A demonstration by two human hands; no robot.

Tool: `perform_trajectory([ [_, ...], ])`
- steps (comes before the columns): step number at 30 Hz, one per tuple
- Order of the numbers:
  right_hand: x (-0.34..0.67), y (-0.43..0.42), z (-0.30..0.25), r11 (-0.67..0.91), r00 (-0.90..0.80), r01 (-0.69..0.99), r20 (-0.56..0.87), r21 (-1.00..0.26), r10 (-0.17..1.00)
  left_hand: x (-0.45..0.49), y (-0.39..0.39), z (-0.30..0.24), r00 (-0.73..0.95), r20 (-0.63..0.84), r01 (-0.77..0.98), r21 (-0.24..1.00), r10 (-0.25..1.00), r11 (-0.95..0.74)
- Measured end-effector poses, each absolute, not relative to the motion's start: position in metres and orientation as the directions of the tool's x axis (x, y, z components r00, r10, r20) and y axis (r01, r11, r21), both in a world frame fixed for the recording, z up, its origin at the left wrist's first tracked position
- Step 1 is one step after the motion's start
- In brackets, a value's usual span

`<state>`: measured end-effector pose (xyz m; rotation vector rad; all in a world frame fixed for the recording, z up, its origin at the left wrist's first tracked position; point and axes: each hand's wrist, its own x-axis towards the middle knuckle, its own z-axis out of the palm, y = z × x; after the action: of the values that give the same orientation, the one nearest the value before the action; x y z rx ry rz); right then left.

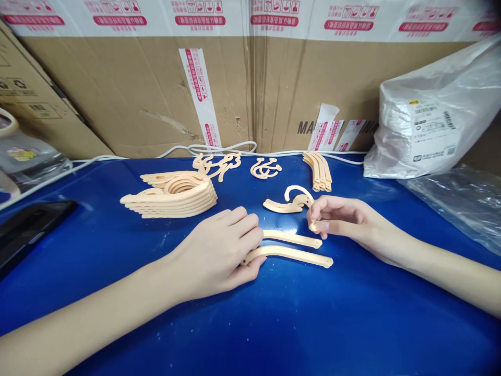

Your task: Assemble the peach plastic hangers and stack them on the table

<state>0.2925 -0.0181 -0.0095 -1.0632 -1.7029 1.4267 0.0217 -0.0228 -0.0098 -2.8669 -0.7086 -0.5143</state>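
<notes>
My left hand [230,250] is closed around the ends of two cream plastic hanger arms. The nearer hanger arm [293,254] lies above the thumb, and the farther hanger arm [293,238] comes out from under the fingers; both point right. My right hand [340,216] pinches one end of a cream folding hanger [284,206]. This hanger has a curved hook on top and one arm stretching left, while the fingers partly hide its other arm, whose tip shows at the thumb.
On the blue table [250,324], a stack of folding hangers [172,201] sits left. Behind are loose hooks [266,168], more small pieces [219,164] and stacked hanger arms [318,171]. A black phone-like object [39,230], plastic parcel [422,115], cable and cardboard boxes [136,94] border the area.
</notes>
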Motion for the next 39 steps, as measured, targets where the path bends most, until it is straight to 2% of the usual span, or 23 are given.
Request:
perform_trajectory([
  [2,0.292,-0.020,-0.009,0.097,-0.440,0.193,0.002,-0.976,0.898,0.022,-0.024,-0.009,0.822,0.407,0.465,-0.080,0.397,-0.882],
  [4,0.292,-0.022,-0.008,0.128,-0.434,0.218,0.021,-0.967,0.901,0.022,-0.026,-0.004,0.807,0.435,0.459,-0.038,0.399,-0.888],
  [5,0.292,-0.023,-0.007,0.138,-0.431,0.221,0.030,-0.965,0.902,0.022,-0.027,0.000,0.794,0.433,0.461,0.030,0.427,-0.887],
  [7,0.292,-0.023,-0.007,0.142,-0.423,0.206,0.043,-0.968,0.905,0.021,-0.027,0.009,0.743,0.404,0.471,0.253,0.534,-0.845],
  [10,0.293,-0.022,-0.008,0.112,-0.416,0.165,0.034,-0.980,0.909,0.020,-0.025,0.023,0.623,0.316,0.463,0.588,0.715,-0.663],
  [13,0.293,-0.018,-0.009,0.082,-0.404,0.155,0.013,-0.985,0.914,0.020,-0.018,0.032,0.511,0.303,0.377,0.762,0.804,-0.527],
  [19,0.288,-0.016,-0.003,0.151,-0.371,0.132,0.092,-0.980,0.924,0.021,-0.012,0.037,0.388,0.285,0.140,0.922,0.876,-0.362],
  [23,0.281,-0.017,0.000,0.133,-0.422,0.069,0.092,-0.989,0.902,0.024,-0.015,0.040,0.342,0.202,0.100,0.963,0.918,-0.249],
  [25,0.278,-0.016,-0.001,0.148,-0.425,0.052,0.112,-0.988,0.898,0.027,-0.016,0.043,0.363,0.193,0.118,0.961,0.911,-0.250],
  [28,0.275,-0.013,-0.002,0.142,-0.422,0.013,0.124,-0.990,0.898,0.031,-0.019,0.047,0.445,0.251,0.244,0.890,0.860,-0.386],
  [30,0.275,-0.011,-0.003,0.122,-0.417,-0.010,0.114,-0.993,0.902,0.034,-0.021,0.045,0.512,0.303,0.380,0.759,0.804,-0.528],
  [32,0.275,-0.011,-0.005,0.098,-0.411,-0.022,0.098,-0.995,0.906,0.036,-0.025,0.038,0.573,0.339,0.513,0.563,0.746,-0.649],
  [35,0.275,-0.010,-0.009,0.080,-0.413,-0.012,0.078,-0.997,0.908,0.037,-0.030,0.022,0.645,0.360,0.629,0.253,0.675,-0.736],
  [37,0.275,-0.010,-0.012,0.099,-0.411,0.012,0.085,-0.995,0.907,0.036,-0.031,0.012,0.681,0.394,0.625,0.127,0.617,-0.771],
  [39,0.275,-0.010,-0.013,0.127,-0.407,0.032,0.103,-0.991,0.908,0.034,-0.031,0.006,0.694,0.423,0.613,0.078,0.583,-0.786],
])
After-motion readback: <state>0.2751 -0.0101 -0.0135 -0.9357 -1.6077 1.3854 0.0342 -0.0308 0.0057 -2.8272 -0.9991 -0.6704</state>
